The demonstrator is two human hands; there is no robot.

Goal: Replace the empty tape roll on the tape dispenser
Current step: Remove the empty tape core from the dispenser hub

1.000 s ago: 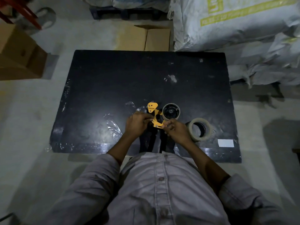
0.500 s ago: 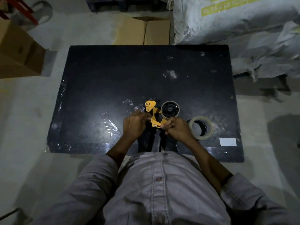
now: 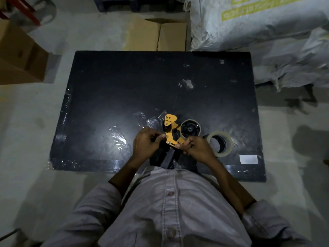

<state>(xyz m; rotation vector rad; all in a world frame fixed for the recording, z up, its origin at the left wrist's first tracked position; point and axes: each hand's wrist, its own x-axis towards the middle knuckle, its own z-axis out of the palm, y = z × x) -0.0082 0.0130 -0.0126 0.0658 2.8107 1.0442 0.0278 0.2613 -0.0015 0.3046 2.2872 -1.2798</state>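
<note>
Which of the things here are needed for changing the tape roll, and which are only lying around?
For the job:
- dispenser, held by the left hand and right hand
- empty core on its hub
- new roll on the table

Lying about:
- film scraps
- white label
- boxes
- sacks

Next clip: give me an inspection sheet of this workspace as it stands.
Surface: black table, glossy and scuffed.
Job's things: yellow tape dispenser held over the table's near side; thin core on its hub; tape roll lying flat to its right.
Clutter: crumpled clear film; white label near the right corner.
Grips: left hand and right hand both hold the dispenser's frame.
Cables: nothing seen.
Surroundings: cardboard boxes, sacks, concrete floor.
</note>
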